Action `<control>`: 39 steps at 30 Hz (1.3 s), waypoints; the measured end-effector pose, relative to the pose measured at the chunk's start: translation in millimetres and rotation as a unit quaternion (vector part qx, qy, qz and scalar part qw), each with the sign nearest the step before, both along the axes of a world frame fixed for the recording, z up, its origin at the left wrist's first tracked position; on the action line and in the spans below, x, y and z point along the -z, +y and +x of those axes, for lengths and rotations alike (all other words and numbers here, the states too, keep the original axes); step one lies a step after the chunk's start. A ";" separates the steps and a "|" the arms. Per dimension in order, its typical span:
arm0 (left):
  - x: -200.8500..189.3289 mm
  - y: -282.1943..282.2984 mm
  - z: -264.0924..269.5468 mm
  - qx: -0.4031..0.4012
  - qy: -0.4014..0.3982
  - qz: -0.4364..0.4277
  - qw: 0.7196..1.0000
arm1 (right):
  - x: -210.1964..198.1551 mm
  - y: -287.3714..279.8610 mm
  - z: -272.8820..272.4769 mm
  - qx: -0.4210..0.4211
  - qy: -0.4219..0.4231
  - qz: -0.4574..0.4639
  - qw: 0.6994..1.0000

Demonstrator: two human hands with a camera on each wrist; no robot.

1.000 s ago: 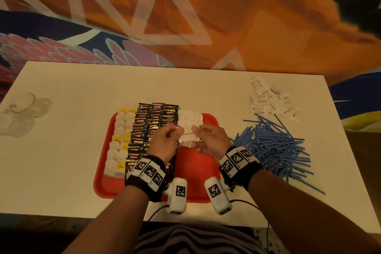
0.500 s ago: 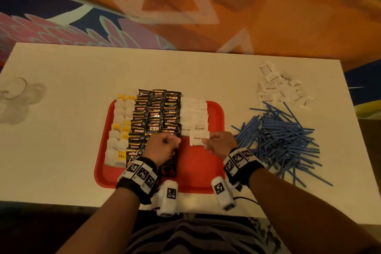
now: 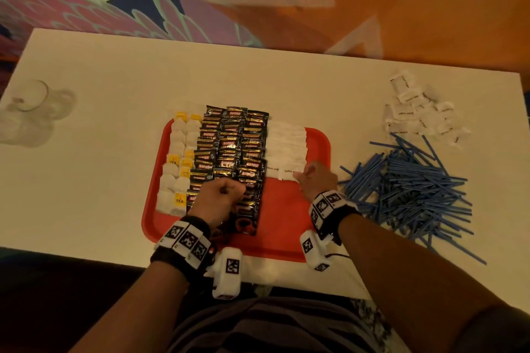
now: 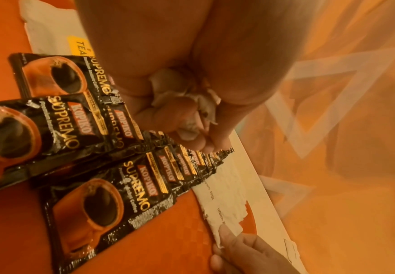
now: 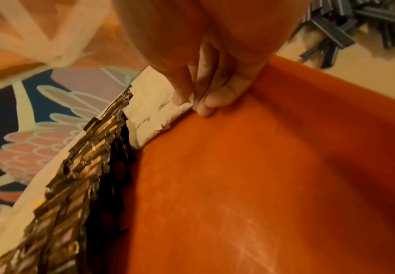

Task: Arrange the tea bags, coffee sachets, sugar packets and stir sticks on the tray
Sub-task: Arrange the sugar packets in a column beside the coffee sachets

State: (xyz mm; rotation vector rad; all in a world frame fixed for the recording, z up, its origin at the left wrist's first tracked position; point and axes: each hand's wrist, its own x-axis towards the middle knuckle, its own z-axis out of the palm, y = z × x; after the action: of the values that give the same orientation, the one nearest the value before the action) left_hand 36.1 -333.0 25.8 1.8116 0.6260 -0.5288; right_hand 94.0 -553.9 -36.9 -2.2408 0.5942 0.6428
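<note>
Smooth red tray (image 3: 317, 140), perhaps plastic.

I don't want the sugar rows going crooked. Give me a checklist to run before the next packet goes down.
1. Right hand pinches the newest sugar packet at its end: ok.
2. That packet lies flat on the tray: ok.
3. It sits clear of the coffee sachets: ok.
4. Left hand holds more white packets: ok, count cannot tell.
5. Bare tray floor nearer the person for more rows: ok.
6. Stir sticks on the tray: not ok, all on the table.
</note>
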 end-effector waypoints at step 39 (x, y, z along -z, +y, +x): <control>-61.0 -58.1 42.5 -0.114 0.007 -0.273 0.955 | -128.9 15.6 8.8 -0.097 -0.102 0.236 0.961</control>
State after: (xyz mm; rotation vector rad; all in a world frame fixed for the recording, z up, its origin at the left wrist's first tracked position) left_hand 78.7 -391.1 86.8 1.1978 0.6167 -0.4980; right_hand 102.8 -538.2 91.9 -1.8900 0.0979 0.5695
